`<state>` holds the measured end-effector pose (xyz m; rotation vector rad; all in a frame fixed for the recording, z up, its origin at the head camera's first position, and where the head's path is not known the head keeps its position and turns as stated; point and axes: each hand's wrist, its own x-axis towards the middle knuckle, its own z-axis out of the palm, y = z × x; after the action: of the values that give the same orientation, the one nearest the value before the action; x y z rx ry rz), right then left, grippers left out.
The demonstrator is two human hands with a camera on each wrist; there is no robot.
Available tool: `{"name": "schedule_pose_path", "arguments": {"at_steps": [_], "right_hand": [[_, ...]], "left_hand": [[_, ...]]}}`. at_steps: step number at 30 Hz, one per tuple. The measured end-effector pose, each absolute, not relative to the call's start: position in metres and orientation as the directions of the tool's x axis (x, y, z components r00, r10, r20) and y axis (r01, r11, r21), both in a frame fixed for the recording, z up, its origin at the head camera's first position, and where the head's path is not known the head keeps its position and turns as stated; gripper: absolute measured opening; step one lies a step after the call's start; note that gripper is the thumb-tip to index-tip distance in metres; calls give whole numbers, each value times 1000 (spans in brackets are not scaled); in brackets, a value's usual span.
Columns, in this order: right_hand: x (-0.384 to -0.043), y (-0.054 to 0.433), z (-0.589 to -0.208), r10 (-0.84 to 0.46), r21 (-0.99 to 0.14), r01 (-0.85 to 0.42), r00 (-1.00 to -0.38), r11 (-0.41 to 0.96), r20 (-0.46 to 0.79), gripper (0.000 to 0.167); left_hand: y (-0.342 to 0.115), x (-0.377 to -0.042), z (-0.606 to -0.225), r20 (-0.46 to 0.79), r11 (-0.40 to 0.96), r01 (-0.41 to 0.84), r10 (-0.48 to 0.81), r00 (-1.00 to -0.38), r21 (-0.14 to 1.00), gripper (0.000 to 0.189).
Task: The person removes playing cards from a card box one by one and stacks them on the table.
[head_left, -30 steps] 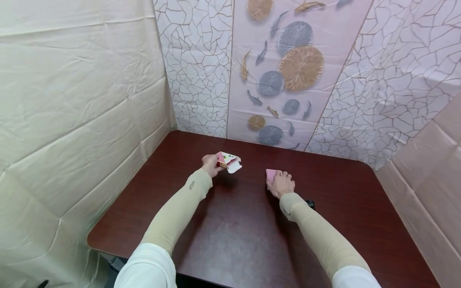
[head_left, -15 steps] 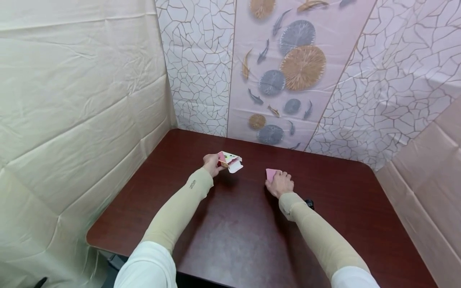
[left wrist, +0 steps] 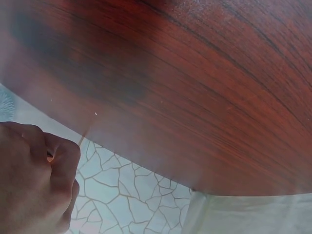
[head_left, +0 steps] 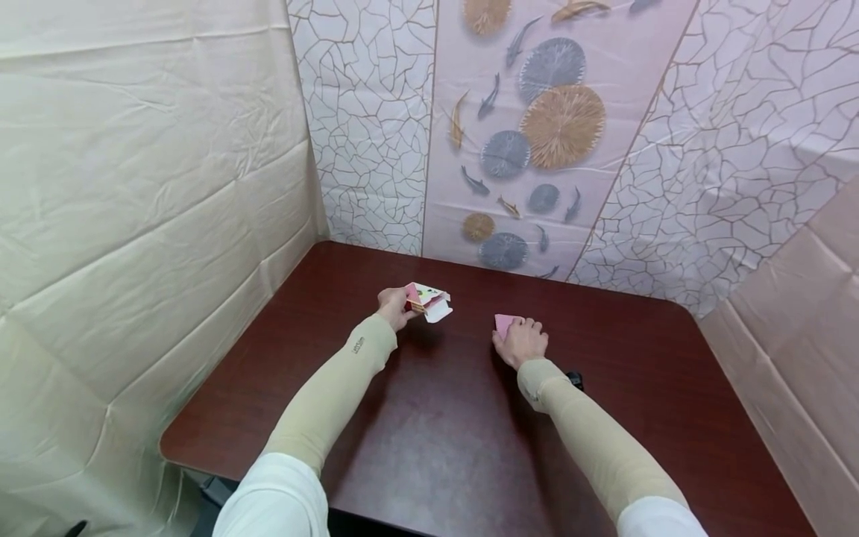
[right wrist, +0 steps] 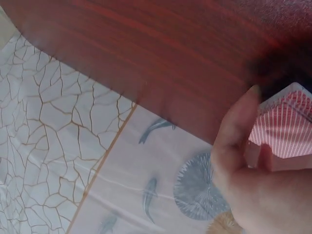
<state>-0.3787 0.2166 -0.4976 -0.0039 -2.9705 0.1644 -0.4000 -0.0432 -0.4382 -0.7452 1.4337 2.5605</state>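
Two hands, each gripping: the left hand (head_left: pixel 392 308) clasps a small box (head_left: pixel 429 294), its white flap open to that hand's right; the right hand (head_left: pixel 524 341) holds a pink-patterned pack (head_left: pixel 505 325) jutting out ahead.

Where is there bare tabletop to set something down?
On the table: between the left sleeve and right sleeve, toward the near edge; also outside each sleeve. Tighter at the far middle: left hand holds the open box, right hand the pink patterned item.
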Motion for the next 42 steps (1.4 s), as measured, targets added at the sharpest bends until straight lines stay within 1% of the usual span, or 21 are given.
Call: {"name": "schedule_pose_path", "arguments": {"at_steps": [3,6,8,10,14,18,22,24,26,32,36,42], "right_hand": [[-381,215,-493,-38,-112,-67,-968,991,248,54],[-382,209,-484,-117,-130,-165,-942,978,316,44],[-382,202,-477,-171,-147,-232,-925,961,338,38],[-381,194,-471,-219,-172,-291,-912,941,347,35],[-378,178,-462,-325,-217,-422,-869,880,372,35],[-375,166,-459,-429,-204,-556,-785,806,448,33],[-373,157,-457,-493,-155,-645,-697,748,521,31],[-373,154,-455,-509,-138,-663,-676,736,532,32],[-372,152,-454,-521,-127,-669,-671,733,527,33],[-371,148,-455,-556,-81,-656,-693,750,458,32],[-371,147,-456,-560,-55,-639,-708,767,431,27],[-374,147,-457,-538,-61,-638,-693,767,480,24]], "left_hand": [[-43,-399,-436,-461,-549,-319,-139,-876,772,45],[-42,-399,-433,-455,-550,-314,-139,-880,774,45],[-41,-399,-433,-456,-552,-314,-139,-879,773,44],[-40,-399,-433,-458,-554,-316,-136,-879,771,44],[-38,-399,-434,-464,-553,-323,-132,-876,768,43],[-36,-398,-435,-469,-553,-327,-134,-873,766,44],[-33,-397,-434,-462,-551,-323,-131,-877,769,44],[-30,-397,-433,-454,-545,-321,-126,-882,775,44],[-28,-397,-433,-449,-539,-323,-118,-886,778,44],[-22,-399,-435,-443,-507,-338,-98,-891,793,41],[-19,-401,-437,-437,-494,-338,-97,-894,801,40],[-18,-400,-437,-429,-498,-327,-103,-897,803,39]]}}
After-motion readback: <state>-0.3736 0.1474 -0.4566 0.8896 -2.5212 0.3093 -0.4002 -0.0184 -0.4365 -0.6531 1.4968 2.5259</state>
